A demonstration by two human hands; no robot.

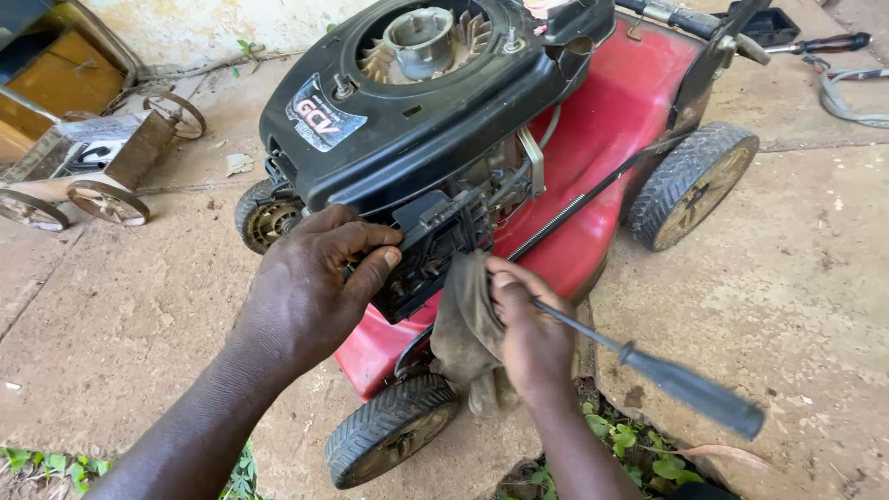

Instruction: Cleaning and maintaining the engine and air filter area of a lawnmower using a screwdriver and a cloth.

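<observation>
A red lawn mower (602,120) with a black engine cover (417,120) stands on the concrete. My left hand (310,282) grips a black box-shaped part (431,250) on the engine's near side. My right hand (528,333) holds a dirty grey rag (463,324) pressed against that part. The same hand also holds a screwdriver (667,375) with a black handle pointing to the lower right. The engine's metal flywheel (421,37) shows through the cover's top opening.
A small rusty wheeled cart (88,167) stands at the left. Another screwdriver (820,43) and a grey strap (847,97) lie at the upper right. The mower's black wheels (690,185) rest on cracked concrete. Weeds (639,444) grow near the bottom edge.
</observation>
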